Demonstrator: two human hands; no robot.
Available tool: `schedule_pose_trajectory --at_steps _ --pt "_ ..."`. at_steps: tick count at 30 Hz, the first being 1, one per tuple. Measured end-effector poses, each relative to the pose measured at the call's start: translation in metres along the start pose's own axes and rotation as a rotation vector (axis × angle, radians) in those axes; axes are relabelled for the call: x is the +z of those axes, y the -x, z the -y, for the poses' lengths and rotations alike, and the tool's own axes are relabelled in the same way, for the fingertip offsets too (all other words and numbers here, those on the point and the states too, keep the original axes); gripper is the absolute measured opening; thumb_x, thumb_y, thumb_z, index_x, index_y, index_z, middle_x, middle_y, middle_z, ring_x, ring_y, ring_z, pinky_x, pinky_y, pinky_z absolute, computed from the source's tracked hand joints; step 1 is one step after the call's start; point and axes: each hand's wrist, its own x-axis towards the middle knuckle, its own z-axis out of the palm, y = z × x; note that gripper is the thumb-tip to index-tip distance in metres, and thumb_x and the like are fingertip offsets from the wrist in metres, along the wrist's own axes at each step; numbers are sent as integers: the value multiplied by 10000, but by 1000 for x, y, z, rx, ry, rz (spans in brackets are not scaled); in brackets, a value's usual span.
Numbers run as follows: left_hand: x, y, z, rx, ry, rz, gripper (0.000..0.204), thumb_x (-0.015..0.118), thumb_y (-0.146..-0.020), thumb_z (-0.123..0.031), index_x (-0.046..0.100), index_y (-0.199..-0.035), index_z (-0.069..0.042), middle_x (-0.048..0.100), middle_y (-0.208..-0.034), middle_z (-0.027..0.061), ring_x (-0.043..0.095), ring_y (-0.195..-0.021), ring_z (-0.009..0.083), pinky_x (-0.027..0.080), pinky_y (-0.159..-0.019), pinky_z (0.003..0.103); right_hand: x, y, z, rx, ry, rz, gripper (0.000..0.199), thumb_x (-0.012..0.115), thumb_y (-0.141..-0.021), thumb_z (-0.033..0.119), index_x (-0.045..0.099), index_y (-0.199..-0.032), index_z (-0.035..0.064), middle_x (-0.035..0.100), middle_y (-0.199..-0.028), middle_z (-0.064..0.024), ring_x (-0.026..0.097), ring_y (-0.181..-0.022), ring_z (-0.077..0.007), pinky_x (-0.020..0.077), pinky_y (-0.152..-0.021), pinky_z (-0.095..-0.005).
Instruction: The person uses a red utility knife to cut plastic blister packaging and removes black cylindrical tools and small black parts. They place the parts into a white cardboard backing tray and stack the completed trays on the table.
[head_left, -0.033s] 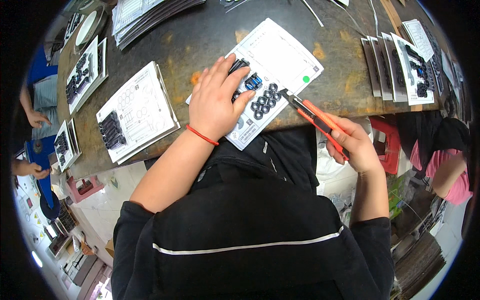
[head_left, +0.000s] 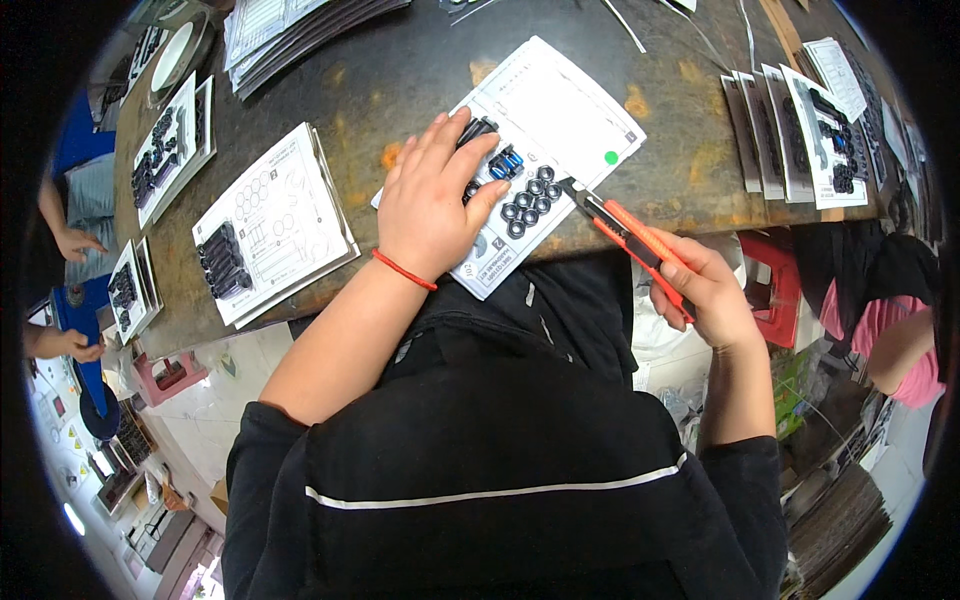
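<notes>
Near the desk's [head_left: 400,80] front edge, the printed card [head_left: 570,110] of black nuts was pinned flat under the left hand [head_left: 432,200]; the orange knife [head_left: 625,232], gripped in the right hand [head_left: 708,290], was angled blade-first toward the card's right edge.

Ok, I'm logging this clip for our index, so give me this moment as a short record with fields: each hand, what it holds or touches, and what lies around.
left hand: pressed flat on a white card bearing small black parts and a few blue ones
right hand: grips an orange utility knife, blade end at the card's edge near the ring-shaped parts
surface: dark worn table
left of card: similar card with black parts
far right: row of more such cards
others: another person's hand at the left edge
</notes>
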Motion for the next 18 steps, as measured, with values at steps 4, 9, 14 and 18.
schedule_pose_trajectory --at_steps 4,9,14,18 --pt "0 0 -1 -5 3 1 451 671 -873 -349 614 -1280 -164 504 -1438 156 453 -1346 366 352 -1108 512 3 7 -9 -35 0 -18 431 536 -991 189 524 -1386 16 550 -634 -35 433 -415 -82 329 -424 -220" --pt "3 1 -3 -52 5 -53 438 686 -863 -322 632 -1260 -146 517 -1420 174 470 -1323 390 370 -1091 501 -8 22 -3 -52 -38 0 466 563 -969 208 518 -1383 -1 583 -655 -67 423 -398 -85 324 -395 -211" --pt "8 3 -11 -137 2 -90 448 670 -877 -305 618 -1290 -138 488 -1445 183 434 -1354 377 336 -1115 491 12 11 5 -307 -158 -137 498 551 -977 196 454 -1421 -7 647 -795 -124 498 -463 -117 397 -447 -222" --pt "1 7 -3 -73 -41 2 434 649 -893 -265 600 -1307 -147 460 -1477 158 405 -1390 323 286 -1156 480 27 -12 -1 -369 -17 -152 475 559 -981 154 461 -1429 30 678 -977 -105 587 -632 -115 466 -562 -227"
